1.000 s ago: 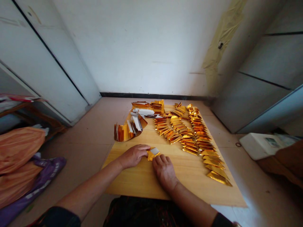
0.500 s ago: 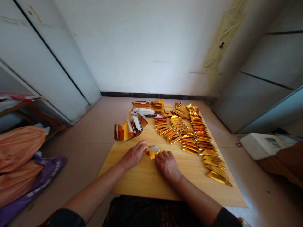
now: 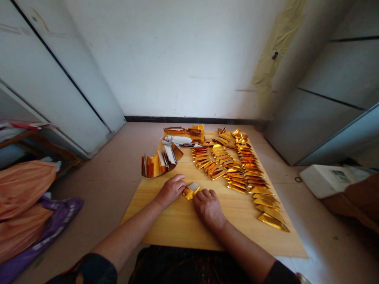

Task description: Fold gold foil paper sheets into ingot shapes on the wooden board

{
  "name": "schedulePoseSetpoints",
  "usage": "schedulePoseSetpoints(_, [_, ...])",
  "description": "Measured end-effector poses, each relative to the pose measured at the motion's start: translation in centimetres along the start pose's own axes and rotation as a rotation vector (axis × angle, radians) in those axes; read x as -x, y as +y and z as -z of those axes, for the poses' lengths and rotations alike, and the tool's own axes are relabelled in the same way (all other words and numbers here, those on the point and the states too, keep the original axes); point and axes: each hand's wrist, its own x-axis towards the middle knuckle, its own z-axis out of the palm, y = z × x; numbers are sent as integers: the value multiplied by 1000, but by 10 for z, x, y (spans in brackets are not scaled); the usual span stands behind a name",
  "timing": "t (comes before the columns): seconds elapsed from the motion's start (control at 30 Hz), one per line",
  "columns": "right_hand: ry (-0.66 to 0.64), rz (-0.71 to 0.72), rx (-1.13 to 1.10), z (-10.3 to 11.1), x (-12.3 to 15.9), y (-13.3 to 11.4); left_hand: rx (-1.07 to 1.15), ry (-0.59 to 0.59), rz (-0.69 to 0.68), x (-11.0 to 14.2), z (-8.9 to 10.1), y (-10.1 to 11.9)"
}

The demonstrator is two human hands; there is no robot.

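A small sheet of gold foil paper [image 3: 189,193], partly folded with a grey-white patch on top, lies on the wooden table between my hands. My left hand [image 3: 171,191] pinches its left edge between thumb and fingers. At its right edge, my right hand [image 3: 209,205] has its fingers curled down onto the paper, the tips partly hidden. To the right, folded gold paper pieces [image 3: 257,177] lie overlapping in long rows. Stacks of unfolded gold paper [image 3: 154,165] stand curved at the table's left, with white-backed sheets [image 3: 179,139] behind them.
The wooden table [image 3: 166,232] stands before a white wall [image 3: 183,59]. Orange and purple bags [image 3: 26,189] lie on the floor at left. A white box [image 3: 322,181] sits at right, near grey cabinets [image 3: 319,106].
My left hand has come slightly further over the left side of the gold paper, whose folded edge there has shifted. My right hand stays nearly in place; the view has moved slightly.
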Motion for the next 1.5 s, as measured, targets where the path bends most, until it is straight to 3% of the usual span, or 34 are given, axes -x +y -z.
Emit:
schedulePoseSetpoints(0.23, [-17,-2,17,-1,-7,2,-98,-170,-199,-3,10,-3])
schedulePoseSetpoints(0.43, [-129,78,57,18,-21,3,-168,-291,-228,2,27,10])
schedulePoseSetpoints(0.67, [-226,123,45,23,-30,13,-307,-242,-196,10,19,21])
schedulePoseSetpoints(1.03, [31,224,54,3,-22,26,-370,-110,-292,15,10,19])
schedulePoseSetpoints(1.33, [124,113,-8,1,-12,19,-423,-82,-341,13,10,15])
schedulePoseSetpoints(1.5, [105,-2,4,-7,-14,13,-364,-129,-247,12,12,17])
